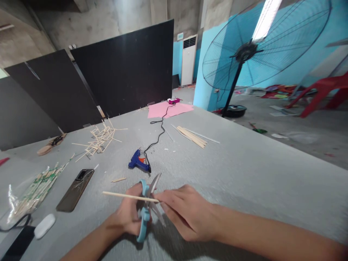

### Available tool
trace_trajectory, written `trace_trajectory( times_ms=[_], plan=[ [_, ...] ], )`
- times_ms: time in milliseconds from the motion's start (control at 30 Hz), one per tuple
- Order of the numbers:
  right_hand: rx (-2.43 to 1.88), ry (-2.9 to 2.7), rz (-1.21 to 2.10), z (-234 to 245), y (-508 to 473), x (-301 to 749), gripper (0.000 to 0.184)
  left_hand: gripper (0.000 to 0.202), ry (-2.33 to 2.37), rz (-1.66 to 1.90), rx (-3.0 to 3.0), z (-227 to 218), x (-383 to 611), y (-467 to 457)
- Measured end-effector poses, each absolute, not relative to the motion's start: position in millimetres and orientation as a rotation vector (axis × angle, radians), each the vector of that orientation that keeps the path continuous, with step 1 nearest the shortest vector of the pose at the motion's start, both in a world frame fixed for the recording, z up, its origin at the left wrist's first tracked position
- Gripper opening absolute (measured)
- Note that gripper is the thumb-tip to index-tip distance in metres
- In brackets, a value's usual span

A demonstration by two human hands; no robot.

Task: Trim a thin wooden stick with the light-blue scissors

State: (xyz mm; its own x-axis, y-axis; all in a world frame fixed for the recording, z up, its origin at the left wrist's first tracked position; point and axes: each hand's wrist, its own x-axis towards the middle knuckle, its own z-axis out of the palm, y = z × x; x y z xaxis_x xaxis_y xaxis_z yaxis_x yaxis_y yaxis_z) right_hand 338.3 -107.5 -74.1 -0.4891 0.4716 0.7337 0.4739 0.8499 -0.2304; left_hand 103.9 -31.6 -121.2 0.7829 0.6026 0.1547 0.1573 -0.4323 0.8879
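My left hand (130, 210) grips light-blue-handled scissors (144, 224), its fingers in the loops and the blades spread apart. Pinched in my right hand (190, 214) is the end of a thin wooden stick (119, 195), which lies across the scissors and points left over my left hand. The stick passes by the pivot; whether it sits between the blades I cannot tell. Just beyond the scissors lies a blue glue gun (138, 161) on its side, and a short piece of stick (118, 179) rests to its left.
On the grey table (244, 174) lie a stick framework (102, 139), a bundle of sticks (191, 136), a phone (75, 190), packaged sticks (40, 188), a white case (45, 226) and pink paper (168, 110). The glue gun's black cord (162, 127) runs back to a power strip (174, 101). A fan (246, 52) stands beyond.
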Motion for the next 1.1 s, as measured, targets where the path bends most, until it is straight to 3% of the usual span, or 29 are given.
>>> trace_trajectory(
  times_ms=[233,367,667,1100],
  plan=[
    [-0.680,-2.127,0.085,-73.3,-107.3,342.1,0.015,0.066,0.732,0.759,2.158,-133.0,95.3,-33.6],
    [-0.684,-2.137,0.057,-76.8,-103.5,341.5,0.016,0.055,0.756,0.647,2.136,-134.1,95.6,-31.8],
    [-0.645,-2.104,-0.041,-82.1,-101.4,340.6,0.019,0.057,0.685,0.500,1.961,-132.0,95.4,-29.8],
    [-0.586,-2.058,-0.162,-80.3,-102.4,338.7,0.022,0.072,0.665,0.754,2.169,-126.1,97.4,-33.0]
  ],
)
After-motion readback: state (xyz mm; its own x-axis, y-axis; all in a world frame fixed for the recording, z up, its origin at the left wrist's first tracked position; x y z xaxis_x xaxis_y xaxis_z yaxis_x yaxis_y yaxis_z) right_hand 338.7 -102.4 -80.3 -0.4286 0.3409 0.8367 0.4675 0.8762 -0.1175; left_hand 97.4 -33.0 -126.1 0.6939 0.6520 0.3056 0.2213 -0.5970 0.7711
